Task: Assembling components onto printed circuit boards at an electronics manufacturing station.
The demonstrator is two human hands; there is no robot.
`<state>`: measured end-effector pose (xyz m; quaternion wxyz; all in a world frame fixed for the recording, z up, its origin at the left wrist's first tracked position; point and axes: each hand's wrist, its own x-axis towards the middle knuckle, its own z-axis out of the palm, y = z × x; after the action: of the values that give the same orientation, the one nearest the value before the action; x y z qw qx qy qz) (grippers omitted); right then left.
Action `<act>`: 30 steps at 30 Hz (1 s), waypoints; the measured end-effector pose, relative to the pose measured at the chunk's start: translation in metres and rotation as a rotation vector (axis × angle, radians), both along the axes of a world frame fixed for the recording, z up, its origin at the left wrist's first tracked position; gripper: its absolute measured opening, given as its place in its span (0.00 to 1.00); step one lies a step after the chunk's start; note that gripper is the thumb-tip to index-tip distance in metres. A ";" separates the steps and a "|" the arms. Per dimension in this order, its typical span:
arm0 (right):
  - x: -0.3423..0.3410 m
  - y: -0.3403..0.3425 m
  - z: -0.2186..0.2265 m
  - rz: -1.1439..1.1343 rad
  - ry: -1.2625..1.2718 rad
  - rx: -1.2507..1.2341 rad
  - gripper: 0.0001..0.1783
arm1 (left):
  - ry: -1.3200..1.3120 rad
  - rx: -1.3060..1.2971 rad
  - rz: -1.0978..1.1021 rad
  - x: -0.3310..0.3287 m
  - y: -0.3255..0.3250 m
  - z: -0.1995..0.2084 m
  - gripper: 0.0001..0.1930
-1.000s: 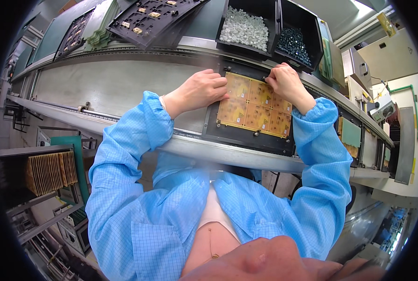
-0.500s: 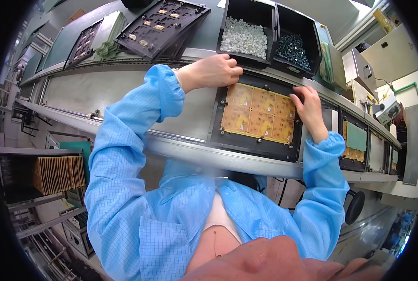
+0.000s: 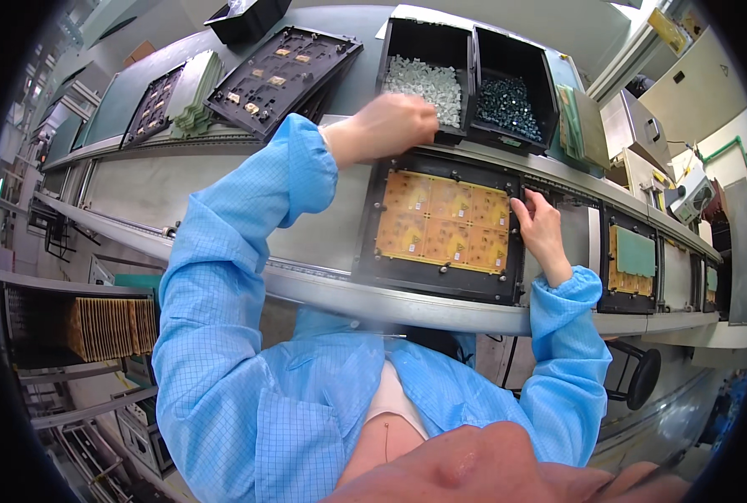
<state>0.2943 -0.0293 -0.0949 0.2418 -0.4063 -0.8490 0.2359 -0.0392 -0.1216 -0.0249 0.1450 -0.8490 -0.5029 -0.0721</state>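
Observation:
A black carrier frame (image 3: 440, 280) lies on the conveyor before me, with a panel of yellow-orange circuit boards (image 3: 444, 220) seated in it, edged by small knobs. My left hand (image 3: 394, 126), slightly blurred, is above the frame's far edge and beside the bin of clear parts. Its fingers are curled together, and whatever they hold is hidden. At the frame's far right corner, my right hand (image 3: 542, 228) has its thumb and fingers closed on the edge. Clear white small parts (image 3: 426, 86) fill one black bin; dark blue ones (image 3: 509, 107) lie in the bin beside it.
Tilted black carriers (image 3: 285, 75) and a stack of green sheets (image 3: 193, 92) stand beyond the conveyor at left. Further right on the line is another carrier with a green cover (image 3: 635, 251). A rack of brown boards (image 3: 113, 329) stands at lower left. The conveyor's metal rail (image 3: 390, 300) runs nearest me.
My left hand has lifted from the frame's far left corner toward the clear parts bin. My right hand has shifted slightly down the view, still by the frame's right edge. The view has moved slightly.

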 end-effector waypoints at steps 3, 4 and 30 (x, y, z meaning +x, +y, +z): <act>-0.008 -0.024 -0.001 0.054 0.022 -0.054 0.23 | -0.049 0.317 0.120 -0.003 0.020 -0.006 0.04; -0.011 -0.045 -0.005 0.075 0.050 -0.114 0.23 | -0.032 0.273 0.207 -0.003 0.016 -0.015 0.03; -0.126 0.044 0.055 0.060 -0.181 0.493 0.07 | -1.124 -0.515 0.246 0.037 -0.093 0.025 0.07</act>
<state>0.1687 0.0144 -0.0400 0.2494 -0.3290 -0.9108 -0.0085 -0.0021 -0.2150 0.0005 -0.3432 -0.6252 -0.5973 -0.3666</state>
